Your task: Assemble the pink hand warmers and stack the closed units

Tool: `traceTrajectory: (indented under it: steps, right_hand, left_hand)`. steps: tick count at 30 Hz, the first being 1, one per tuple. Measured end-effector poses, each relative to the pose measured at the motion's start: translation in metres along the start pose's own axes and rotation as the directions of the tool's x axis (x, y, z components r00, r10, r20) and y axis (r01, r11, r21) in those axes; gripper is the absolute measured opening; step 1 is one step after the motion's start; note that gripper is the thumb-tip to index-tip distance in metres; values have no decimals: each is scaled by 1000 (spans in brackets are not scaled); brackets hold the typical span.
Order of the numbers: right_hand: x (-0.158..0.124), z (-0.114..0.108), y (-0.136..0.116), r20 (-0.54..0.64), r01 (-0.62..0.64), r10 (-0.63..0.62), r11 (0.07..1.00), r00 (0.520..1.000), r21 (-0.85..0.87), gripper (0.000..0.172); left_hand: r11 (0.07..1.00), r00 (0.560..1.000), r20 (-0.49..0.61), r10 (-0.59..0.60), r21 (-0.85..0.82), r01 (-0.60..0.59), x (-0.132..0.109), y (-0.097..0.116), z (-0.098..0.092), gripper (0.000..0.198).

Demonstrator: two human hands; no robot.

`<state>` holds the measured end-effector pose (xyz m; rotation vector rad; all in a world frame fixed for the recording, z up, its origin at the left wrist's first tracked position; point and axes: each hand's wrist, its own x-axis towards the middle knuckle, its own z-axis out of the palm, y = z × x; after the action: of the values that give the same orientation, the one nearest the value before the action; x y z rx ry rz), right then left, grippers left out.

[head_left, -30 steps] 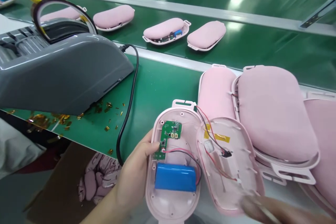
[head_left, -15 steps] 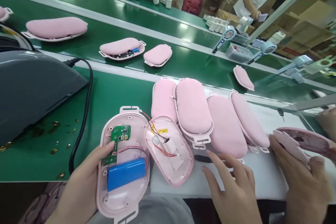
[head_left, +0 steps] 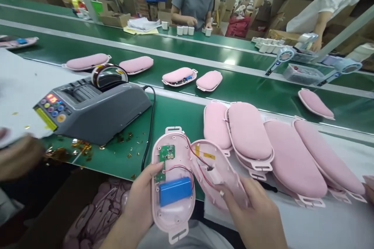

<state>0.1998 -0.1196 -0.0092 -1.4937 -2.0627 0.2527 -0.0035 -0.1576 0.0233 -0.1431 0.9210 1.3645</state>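
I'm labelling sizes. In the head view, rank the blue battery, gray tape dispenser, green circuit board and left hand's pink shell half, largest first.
Gray tape dispenser
Pink shell half in the left hand
Blue battery
Green circuit board, partly covered

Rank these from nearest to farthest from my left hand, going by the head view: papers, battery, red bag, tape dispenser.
From your left hand:
1. Battery: just right, inside the held shell.
2. Tape dispenser: ahead and left.
3. Papers: ahead, on the far green surface.
4. Red bag: ahead and right, past the far edge.
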Motion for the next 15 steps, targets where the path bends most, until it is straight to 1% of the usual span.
traceTrajectory:
  steps: [1,3,5,7,8,9,10,11,12,13,14,15]
  right_hand:
    - [0,-2,-6,2,-37,37,998,999,52,24]
    - [-1,-5,-20,21,-118,116,986,993,117,20]
    - [0,-5,-30,76,-177,167,971,983,162,18]
    - [2,-3,-34,168,-237,208,956,964,173,24]
    - [3,-2,-33,188,-249,218,956,958,156,29]
    - [5,-1,-31,177,-226,201,966,963,129,36]
    - [7,0,-26,137,-158,144,983,980,97,42]
    - [9,1,-22,75,-50,46,997,996,57,48]
    - [11,2,-16,8,83,-83,996,997,10,50]
    - [14,3,-11,-52,218,-220,975,974,-43,50]
    - [17,4,-7,-92,332,-341,938,936,-97,47]
    - [21,4,-3,-108,421,-436,897,894,-138,42]
  left_hand:
    - [1000,1000,20,19,2,-19,0,-1,1,27]
    - [996,996,44,77,41,-79,0,-3,4,35]
    - [982,985,54,163,88,-167,2,-2,8,41]
    - [967,972,100,214,120,-226,5,1,9,45]
    - [964,966,151,209,136,-230,7,3,8,50]
    - [962,959,214,185,158,-221,9,6,7,57]
    - [960,950,273,154,186,-209,11,8,5,64]
    - [956,939,319,131,211,-205,14,11,4,70]
    - [950,931,345,121,232,-210,16,13,4,73]
    - [943,929,350,123,249,-219,17,15,4,73]
    - [938,931,343,127,262,-225,19,17,5,72]
    - [937,934,333,129,269,-225,19,17,7,71]
